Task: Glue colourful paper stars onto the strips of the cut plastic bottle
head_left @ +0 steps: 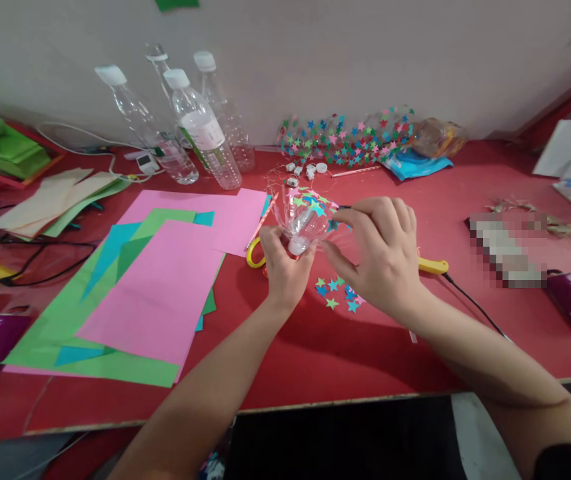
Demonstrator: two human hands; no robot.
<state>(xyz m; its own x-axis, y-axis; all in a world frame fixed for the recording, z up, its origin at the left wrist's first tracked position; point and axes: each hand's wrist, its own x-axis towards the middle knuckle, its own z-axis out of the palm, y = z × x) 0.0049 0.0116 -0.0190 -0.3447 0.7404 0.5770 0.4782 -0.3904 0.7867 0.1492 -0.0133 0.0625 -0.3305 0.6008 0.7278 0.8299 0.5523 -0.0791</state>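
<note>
Bottle top (298, 244), one: clear plastic, cut into strips that splay out around the neck; green, blue and pink stars show at its far side. Location: in the left hand (286, 270), at its 1 o'clock, and at the right hand's (382, 257) 9 o'clock, just beside the fingertips.

Left hand: closed around the neck, thumb and fingers to either side. Right hand: half open, fingers curled, thumb and index finger apart at the edge of the strips; whether they touch a strip, cannot tell.

Loose stars (338, 293), one cluster: flat on the red table (315, 360), at the left hand's 4 o'clock.

Yellow handle (253, 255), one: at the left hand's 10 o'clock, near it.

Yellow tool (432, 267), one, black cable: at the right hand's 3 o'clock, partly behind the wrist.

Paper sheets (160, 287), pink, green and blue: overlapping, at the left hand's 9 o'clock.

Clear bottles (208, 137), four, white-capped: upright, at the left hand's 11 o'clock.

Starred bottle (345, 139), one: on its side by the wall (315, 60), at the right hand's 11 o'clock.
</note>
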